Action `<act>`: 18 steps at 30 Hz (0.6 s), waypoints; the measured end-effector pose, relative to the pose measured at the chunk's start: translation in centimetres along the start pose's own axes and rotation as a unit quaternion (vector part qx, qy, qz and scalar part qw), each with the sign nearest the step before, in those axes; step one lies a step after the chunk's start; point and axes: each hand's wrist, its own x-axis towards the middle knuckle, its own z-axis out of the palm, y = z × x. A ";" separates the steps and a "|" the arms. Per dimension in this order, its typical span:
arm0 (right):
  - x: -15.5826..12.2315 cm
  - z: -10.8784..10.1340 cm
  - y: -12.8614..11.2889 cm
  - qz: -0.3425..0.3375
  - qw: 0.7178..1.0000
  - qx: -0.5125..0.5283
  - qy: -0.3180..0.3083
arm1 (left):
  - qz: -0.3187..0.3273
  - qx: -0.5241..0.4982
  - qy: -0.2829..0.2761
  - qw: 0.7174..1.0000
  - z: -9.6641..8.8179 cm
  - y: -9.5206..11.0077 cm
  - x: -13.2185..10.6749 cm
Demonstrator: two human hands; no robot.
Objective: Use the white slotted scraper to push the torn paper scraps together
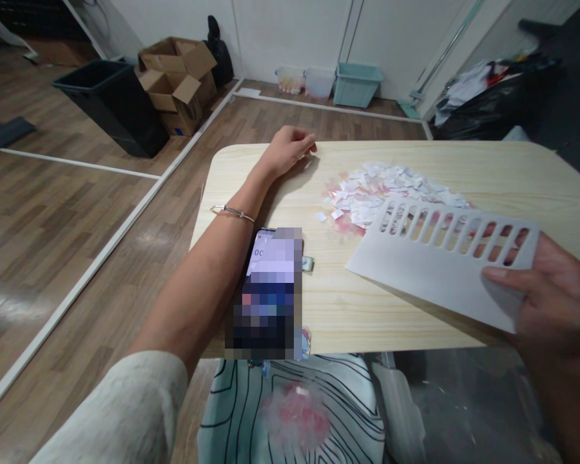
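My right hand [546, 290] grips a white slotted sheet [435, 277], thumb on top and fingers underneath at its right end. A row of long rounded slots runs along the sheet's far edge. It is held tilted above the table [333, 309], partly covering a heap of small white paper-like pieces [396, 183], some with pinkish red among them. At the table's far left edge rests my left hand [290, 149], its fingers curled closed with nothing showing in them. Beside my left forearm lies a phone [270, 264], partly blurred out.
Below the table edge is a striped cloth [232, 412] with a clear and pink bundle [299, 415] on it. A black bin [120, 106] and cardboard boxes [178, 96] stand at the far left. A teal tub [356, 87] is by the wall, black bags [493, 103] at far right.
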 end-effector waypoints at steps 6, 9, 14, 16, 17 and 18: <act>0.9 -1.9 0.9 0.022 0.999 -0.004 -0.048 | 0.005 0.013 0.002 1.000 0.0 0.1 -0.1; 0.7 -3.2 2.0 0.043 0.990 -0.008 -0.132 | 0.011 0.021 0.004 1.000 0.0 -0.1 0.0; -0.5 -3.9 2.4 0.052 0.977 -0.028 -0.206 | 0.013 0.022 0.004 1.000 0.0 -0.4 0.2; -0.9 -3.6 2.2 0.057 0.977 -0.026 -0.202 | 0.016 0.020 0.004 1.000 0.1 -0.4 0.2; -1.0 -3.4 2.1 0.060 0.978 -0.020 -0.197 | 0.017 0.020 0.005 1.000 0.1 -0.4 0.1; -1.1 -3.2 2.0 0.064 0.979 -0.012 -0.191 | 0.017 0.019 0.006 1.000 0.1 -0.4 0.1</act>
